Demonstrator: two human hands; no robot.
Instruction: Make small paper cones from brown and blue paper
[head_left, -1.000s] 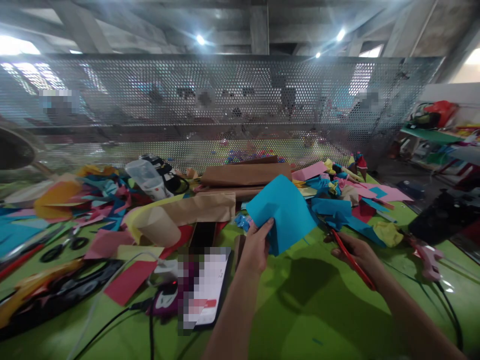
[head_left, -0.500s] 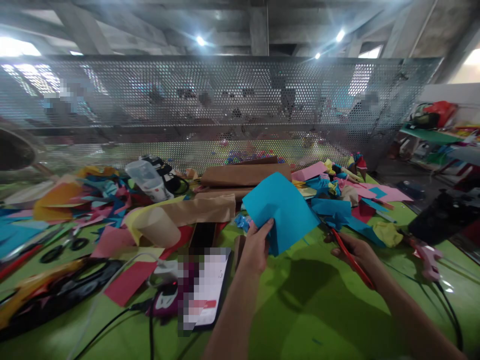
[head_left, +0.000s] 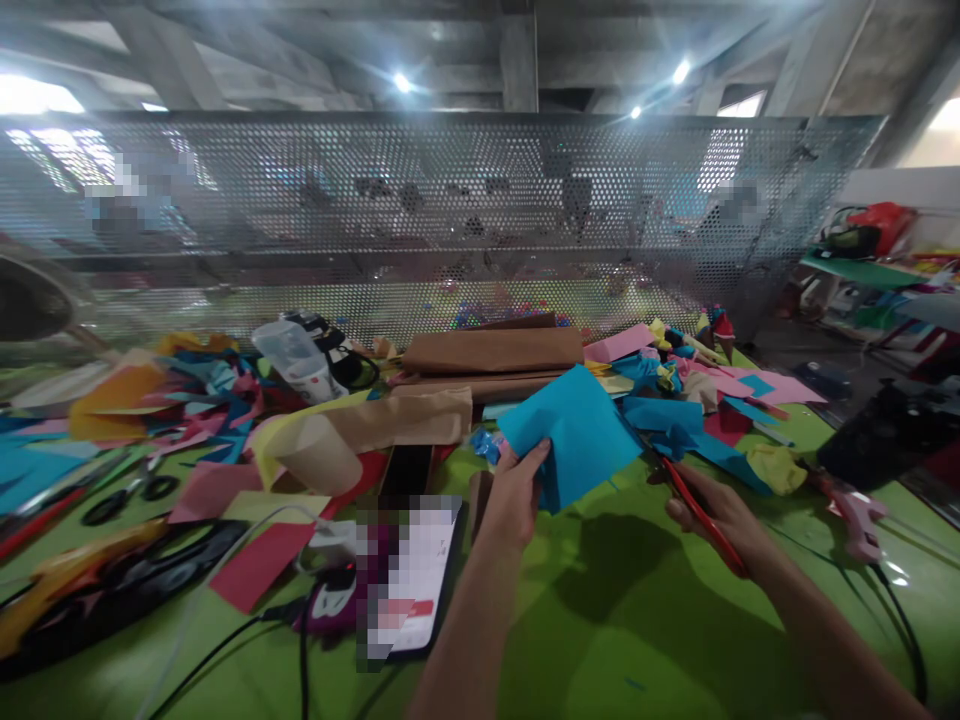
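Observation:
A sheet of blue paper is raised over the green table, gripped at its lower left by my left hand. The thumb lies on the paper's face and the other fingers are largely hidden behind it. My right hand is closed around red-handled scissors. Their dark blades point up and left, close to the paper's right corner; whether they touch it I cannot tell. Behind the scissors lie blue paper scraps.
Coloured paper scraps and black scissors lie on the left. A phone and cables sit near the front. Brown paper rests before the perforated metal screen. A pink glue gun lies at the right.
The blue paper's top edge has tipped down and slightly to the right in my left hand. The scissors and my right hand have hardly moved.

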